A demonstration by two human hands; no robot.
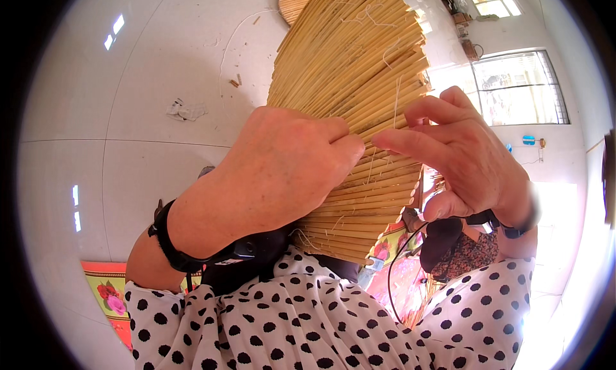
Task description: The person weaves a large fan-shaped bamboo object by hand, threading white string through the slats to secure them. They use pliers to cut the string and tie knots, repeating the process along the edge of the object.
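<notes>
A curved mat of thin straw-coloured reed sticks [350,55], laid side by side, rises in front of me from my lap. Loose white thread [397,103] crosses the sticks, with more strands trailing at its top and lower end. My left hand [279,161] rests over the mat's left side, its fingers curled and thumb and forefinger pinched near the middle. What that pinch holds is too small to make out. At the mat's right edge my right hand [459,148] has its fingers apart; the forefinger tip reaches the sticks beside the left fingertips, and the thumb hangs lower.
Another round reed piece [296,4] lies on the pale tiled floor behind the mat. Crumpled white scrap [187,109] and small stick offcuts [235,82] are on the floor. A flowered cloth [110,293] lies at lower left. Beyond my right arm, another person's patterned clothing [463,261] shows.
</notes>
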